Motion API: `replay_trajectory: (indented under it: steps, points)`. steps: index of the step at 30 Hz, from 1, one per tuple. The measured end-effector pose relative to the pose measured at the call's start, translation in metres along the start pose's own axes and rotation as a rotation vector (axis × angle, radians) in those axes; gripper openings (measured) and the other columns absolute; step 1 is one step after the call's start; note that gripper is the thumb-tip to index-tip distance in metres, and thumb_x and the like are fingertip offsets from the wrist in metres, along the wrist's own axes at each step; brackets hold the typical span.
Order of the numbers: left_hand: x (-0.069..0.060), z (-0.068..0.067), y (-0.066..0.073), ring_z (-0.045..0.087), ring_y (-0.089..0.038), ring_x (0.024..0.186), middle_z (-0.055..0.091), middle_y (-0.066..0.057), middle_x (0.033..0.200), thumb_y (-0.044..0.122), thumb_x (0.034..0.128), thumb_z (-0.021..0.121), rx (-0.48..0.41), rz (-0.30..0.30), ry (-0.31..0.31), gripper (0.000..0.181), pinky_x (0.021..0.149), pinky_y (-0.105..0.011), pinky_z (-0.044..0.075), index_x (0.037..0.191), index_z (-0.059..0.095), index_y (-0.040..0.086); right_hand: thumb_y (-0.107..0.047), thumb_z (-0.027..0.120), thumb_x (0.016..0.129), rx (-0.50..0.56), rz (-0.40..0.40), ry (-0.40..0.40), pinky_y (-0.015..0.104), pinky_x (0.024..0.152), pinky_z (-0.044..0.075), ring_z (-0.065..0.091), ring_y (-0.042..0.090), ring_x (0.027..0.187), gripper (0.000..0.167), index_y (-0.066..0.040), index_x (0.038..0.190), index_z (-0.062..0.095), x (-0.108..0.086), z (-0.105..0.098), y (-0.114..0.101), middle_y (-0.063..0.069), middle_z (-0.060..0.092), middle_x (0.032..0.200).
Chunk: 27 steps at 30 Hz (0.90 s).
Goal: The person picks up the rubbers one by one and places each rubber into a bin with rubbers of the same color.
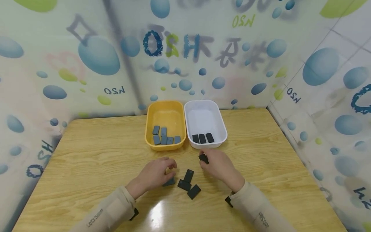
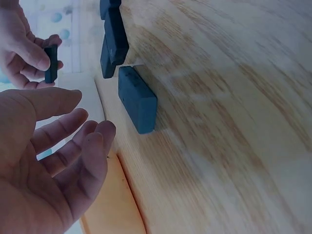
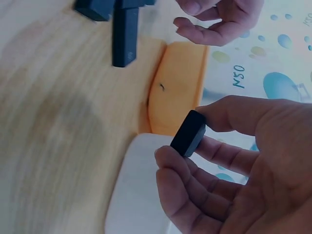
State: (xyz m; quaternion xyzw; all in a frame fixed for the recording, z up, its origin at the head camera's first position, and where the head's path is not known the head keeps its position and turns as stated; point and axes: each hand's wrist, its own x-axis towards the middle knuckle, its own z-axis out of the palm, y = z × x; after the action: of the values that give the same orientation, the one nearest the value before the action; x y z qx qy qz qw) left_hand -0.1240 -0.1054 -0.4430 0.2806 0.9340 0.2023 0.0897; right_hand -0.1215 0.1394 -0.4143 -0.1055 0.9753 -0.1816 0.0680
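My right hand (image 1: 218,166) pinches a black block (image 3: 189,133) between thumb and fingers, just in front of the white bin (image 1: 221,130). Relaxed and holding nothing, my left hand (image 1: 153,174) hovers beside a blue-grey block (image 2: 137,100) that lies on the table; in the head view the hand partly hides this block. Three black blocks (image 1: 194,191) lie close together between the hands. Inside the yellow bin (image 1: 149,124) are several blue-grey blocks (image 1: 163,131), and three black blocks (image 1: 202,138) stand in a row at the white bin's near end.
Both bins stand side by side at the back of the wooden table (image 1: 101,145), near a patterned curtain (image 1: 185,64). Dark wrist-worn pieces show under both sleeves (image 1: 111,209). Light glares off the table's front area.
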Motion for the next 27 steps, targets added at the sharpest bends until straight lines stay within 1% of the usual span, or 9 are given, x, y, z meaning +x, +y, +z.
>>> replay_trajectory:
  steps: [2, 5, 8, 11, 14, 18, 20, 23, 27]
  points:
    - [0.001, 0.001, 0.001, 0.059, -0.009, 0.074, 0.067, 0.004, 0.094, 0.026, 0.0893, 0.069, 0.003, 0.006, 0.016, 0.015, 0.064, -0.028, 0.048, 0.102, 0.069, 0.018, -0.024, 0.069, 0.088, 0.007, -0.011, 0.014, 0.033, 0.073, 0.050, 0.059, 0.012, 0.081, 0.022, -0.018, 0.109, 0.064, 0.001, -0.003, -0.001, -0.001, 0.069, 0.101]
    - [0.003, 0.002, 0.002, 0.058, -0.007, 0.072, 0.067, 0.004, 0.093, 0.027, 0.0891, 0.070, 0.007, 0.009, 0.033, 0.015, 0.062, -0.026, 0.046, 0.101, 0.069, 0.019, -0.024, 0.070, 0.088, 0.014, -0.020, 0.026, 0.031, 0.068, 0.049, 0.057, 0.011, 0.078, 0.023, -0.017, 0.110, 0.065, 0.005, -0.009, -0.002, -0.001, 0.069, 0.100]
    - [0.005, 0.002, 0.004, 0.057, -0.007, 0.073, 0.067, 0.005, 0.093, 0.027, 0.0890, 0.070, -0.011, -0.004, 0.032, 0.014, 0.062, -0.026, 0.046, 0.101, 0.069, 0.019, -0.023, 0.070, 0.088, 0.020, -0.023, 0.029, 0.029, 0.062, 0.045, 0.054, 0.012, 0.072, 0.024, -0.016, 0.111, 0.066, 0.009, -0.015, -0.004, -0.001, 0.068, 0.093]
    - [0.007, 0.003, 0.006, 0.057, -0.006, 0.075, 0.067, 0.006, 0.094, 0.027, 0.0897, 0.069, -0.034, -0.024, 0.023, 0.015, 0.064, -0.026, 0.046, 0.102, 0.068, 0.020, -0.022, 0.070, 0.088, 0.023, -0.029, 0.036, 0.027, 0.058, 0.042, 0.052, 0.013, 0.068, 0.024, -0.015, 0.111, 0.066, 0.013, -0.021, -0.005, -0.001, 0.065, 0.087]
    - [0.009, 0.004, 0.008, 0.058, -0.006, 0.076, 0.067, 0.006, 0.095, 0.028, 0.0899, 0.069, -0.050, -0.028, 0.021, 0.015, 0.065, -0.026, 0.047, 0.103, 0.068, 0.021, -0.022, 0.069, 0.088, 0.003, -0.038, 0.045, 0.028, 0.060, 0.043, 0.053, 0.013, 0.069, 0.025, -0.014, 0.111, 0.066, 0.019, -0.025, -0.005, 0.000, 0.066, 0.088]
    - [0.010, 0.003, 0.009, 0.057, -0.006, 0.075, 0.066, 0.007, 0.094, 0.027, 0.0898, 0.069, -0.060, -0.032, 0.031, 0.014, 0.065, -0.026, 0.046, 0.102, 0.068, 0.022, -0.025, 0.068, 0.089, -0.018, -0.048, 0.039, 0.031, 0.066, 0.046, 0.056, 0.016, 0.075, 0.025, -0.014, 0.112, 0.065, 0.032, -0.034, -0.006, 0.003, 0.068, 0.092]
    - [0.011, 0.002, 0.008, 0.057, -0.006, 0.076, 0.066, 0.007, 0.094, 0.028, 0.0899, 0.069, -0.067, -0.039, 0.032, 0.014, 0.065, -0.026, 0.046, 0.102, 0.068, 0.022, -0.025, 0.067, 0.089, -0.021, -0.046, 0.036, 0.033, 0.067, 0.046, 0.056, 0.017, 0.075, 0.026, -0.013, 0.113, 0.065, 0.038, -0.038, -0.007, 0.004, 0.068, 0.091]
    - [0.010, 0.002, 0.007, 0.057, -0.007, 0.076, 0.066, 0.006, 0.094, 0.027, 0.0899, 0.069, -0.094, -0.043, 0.032, 0.014, 0.066, -0.027, 0.047, 0.102, 0.068, 0.021, -0.024, 0.066, 0.090, -0.022, -0.028, 0.030, 0.032, 0.065, 0.044, 0.056, 0.019, 0.072, 0.026, -0.012, 0.113, 0.064, 0.047, -0.044, -0.008, 0.005, 0.067, 0.089]
    - [0.007, 0.002, 0.005, 0.055, -0.005, 0.072, 0.067, 0.006, 0.095, 0.028, 0.0903, 0.068, -0.105, -0.046, 0.031, 0.014, 0.064, -0.025, 0.046, 0.102, 0.068, 0.020, -0.023, 0.063, 0.091, -0.055, 0.004, 0.029, 0.029, 0.060, 0.042, 0.055, 0.019, 0.070, 0.024, -0.012, 0.112, 0.063, 0.061, -0.046, -0.009, 0.004, 0.065, 0.088]
